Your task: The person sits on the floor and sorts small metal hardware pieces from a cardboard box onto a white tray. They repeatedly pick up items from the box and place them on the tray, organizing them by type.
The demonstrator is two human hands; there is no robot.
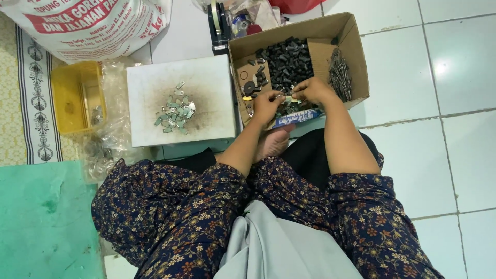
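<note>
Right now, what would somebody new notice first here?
Probably the two hands, left hand and right hand, meeting over the cardboard box with a small metal piece between them. Inside it sits a heap of black parts. Left of it, small metal pieces lie on a white board.

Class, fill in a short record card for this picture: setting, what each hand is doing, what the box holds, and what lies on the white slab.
Setting: person seated on a tiled floor, seen from above
Left hand: over the cardboard box, pinching a small metal piece
Right hand: close to the left, fingers on the same small piece
Box contents: black parts, nails
White slab: pile of metal clips
Left of slab: yellow tub
</note>
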